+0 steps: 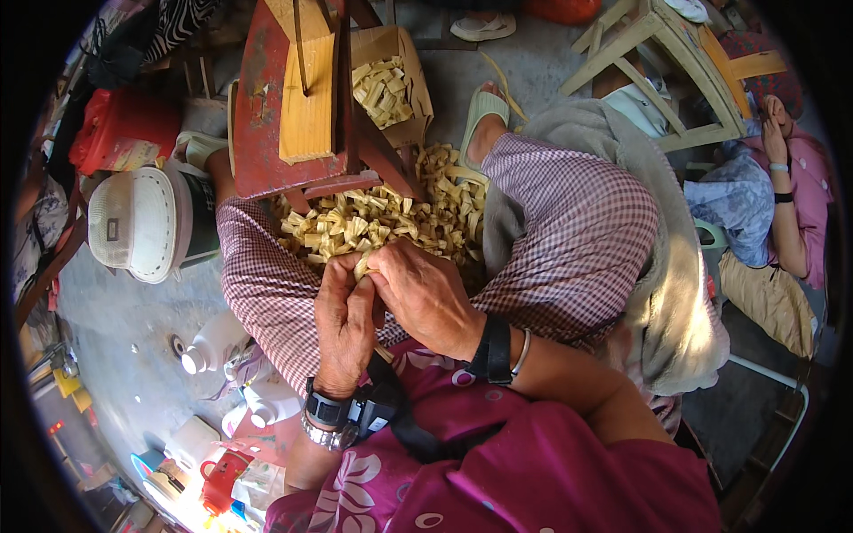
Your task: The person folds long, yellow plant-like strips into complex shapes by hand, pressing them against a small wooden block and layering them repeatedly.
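Observation:
My left hand [343,326] and my right hand [426,293] meet over my lap, fingertips pinching a small folded strip of pale yellow plant fibre [362,266] between them. Part of the strip is hidden by the fingers. Just beyond the hands lies a heap of similar folded yellow pieces [353,220] between my legs. A red wooden stool or bench [266,133] rises over the heap, with a light wooden block [310,100] and a dark thin metal rod on it.
A cardboard box [423,86] of yellow pieces stands behind the bench. At left are a red container [133,123], a white hat [143,223] and white plastic bottles [216,343]. A grey blanket [673,293] drapes at right, near a wooden stool [660,60] and another person [790,193].

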### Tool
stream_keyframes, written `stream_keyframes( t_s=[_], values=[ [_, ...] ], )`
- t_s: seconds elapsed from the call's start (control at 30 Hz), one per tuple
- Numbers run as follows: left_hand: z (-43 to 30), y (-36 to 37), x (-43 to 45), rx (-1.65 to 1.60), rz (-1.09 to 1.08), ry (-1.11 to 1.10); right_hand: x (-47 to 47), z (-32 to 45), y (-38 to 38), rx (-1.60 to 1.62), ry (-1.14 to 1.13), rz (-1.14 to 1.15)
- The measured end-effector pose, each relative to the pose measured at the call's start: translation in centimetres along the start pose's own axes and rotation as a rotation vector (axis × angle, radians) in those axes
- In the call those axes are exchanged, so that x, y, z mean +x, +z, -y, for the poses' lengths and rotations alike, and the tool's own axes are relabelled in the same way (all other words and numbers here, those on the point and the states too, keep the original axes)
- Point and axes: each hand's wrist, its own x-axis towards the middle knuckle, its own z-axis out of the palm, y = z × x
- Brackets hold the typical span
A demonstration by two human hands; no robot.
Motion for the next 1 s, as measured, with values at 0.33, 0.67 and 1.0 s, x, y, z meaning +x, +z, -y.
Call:
stream_keyframes(
  t_s=[0.33,0.67,1.0],
  values=[
    [-0.1,-0.1,0.1,-0.01,-0.043,-0.053,-0.1,-0.1,-0.9,0.202,0.006,0.114],
    [0.9,-0.6,-0.1,-0.037,0.105,-0.107,1.1,-1.5,-1.7,0.508,0.412,0.186],
    [-0.1,-0.2,0.2,-0.039,0.048,-0.119,1.0,-2.3,-1.5,0.73,0.443,0.281]
  ],
)
